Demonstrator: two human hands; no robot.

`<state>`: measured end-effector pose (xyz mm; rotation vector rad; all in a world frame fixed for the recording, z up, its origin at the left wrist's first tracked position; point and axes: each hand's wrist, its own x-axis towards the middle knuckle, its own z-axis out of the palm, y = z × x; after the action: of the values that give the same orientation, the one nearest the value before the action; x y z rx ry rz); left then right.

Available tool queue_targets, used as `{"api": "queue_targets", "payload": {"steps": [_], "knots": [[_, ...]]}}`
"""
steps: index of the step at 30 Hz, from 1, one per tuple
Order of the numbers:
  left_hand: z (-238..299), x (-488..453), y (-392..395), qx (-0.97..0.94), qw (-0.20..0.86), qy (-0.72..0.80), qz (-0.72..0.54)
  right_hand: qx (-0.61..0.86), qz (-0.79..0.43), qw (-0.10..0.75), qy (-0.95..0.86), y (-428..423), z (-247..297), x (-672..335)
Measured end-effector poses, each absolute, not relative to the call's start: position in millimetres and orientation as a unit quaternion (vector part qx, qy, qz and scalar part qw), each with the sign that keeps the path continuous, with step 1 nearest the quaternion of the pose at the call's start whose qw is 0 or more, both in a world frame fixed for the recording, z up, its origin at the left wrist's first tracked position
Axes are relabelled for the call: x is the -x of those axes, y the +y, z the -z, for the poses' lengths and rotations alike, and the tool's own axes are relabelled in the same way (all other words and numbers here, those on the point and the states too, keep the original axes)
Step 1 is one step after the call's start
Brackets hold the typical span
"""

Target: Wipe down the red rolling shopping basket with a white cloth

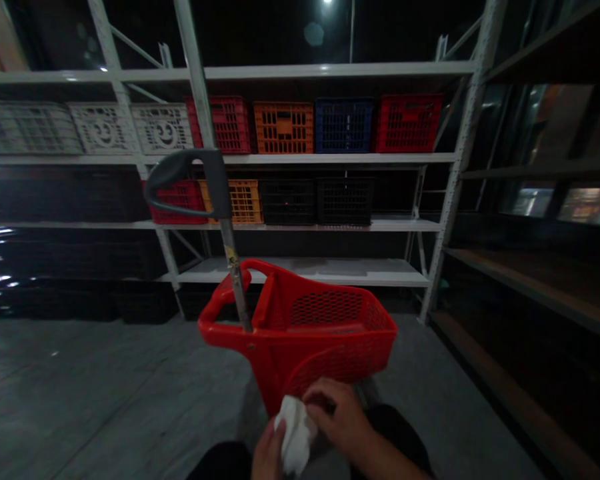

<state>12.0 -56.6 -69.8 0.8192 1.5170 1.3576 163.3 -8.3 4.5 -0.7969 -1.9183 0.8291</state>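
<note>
A crumpled white cloth, perhaps a tissue, is held low at the bottom centre. My left hand grips it from the left side, the thumb pressed against it. My right hand has its fingers curled and pinched at the cloth's upper right edge. Just beyond both hands stands a red plastic shopping cart with mesh sides. A metal pole rises from its left end, leaning left, and carries a grey loop handle.
Behind the cart, a white metal rack holds orange, blue, red and white crates. Darker shelving lines the right side. Grey concrete floor spreads to the left. My dark-clothed knees flank the hands.
</note>
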Motion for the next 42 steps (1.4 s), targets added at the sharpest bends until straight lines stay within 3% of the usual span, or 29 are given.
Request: {"api": "queue_targets", "payload": {"steps": [8, 16, 21, 28, 37, 42], "knots": [[21, -7, -56, -0.415, 0.509, 0.556, -0.509, 0.340, -0.426, 0.464, -0.698, -35, 10, -148], [3, -7, -66, -0.407, 0.440, 0.596, -0.534, 0.330, -0.466, 0.440, -0.693, -46, 3, -161], [2, -10, -67, -0.510, 0.387, 0.582, -0.501, 0.318, -0.499, 0.435, -0.679, -55, 9, -150], [4, 0, -78, -0.489, 0.454, 0.571, -0.478, 0.337, -0.652, 0.516, -0.443, -35, 12, -160], [-9, -1, -75, -0.512, 0.597, 0.465, -0.407, 0.229, -0.783, 0.464, -0.345, -41, 3, -166], [2, -9, -71, -0.415, 0.566, 0.525, -0.480, 0.228, -0.806, 0.453, -0.306, -37, 17, -157]]}}
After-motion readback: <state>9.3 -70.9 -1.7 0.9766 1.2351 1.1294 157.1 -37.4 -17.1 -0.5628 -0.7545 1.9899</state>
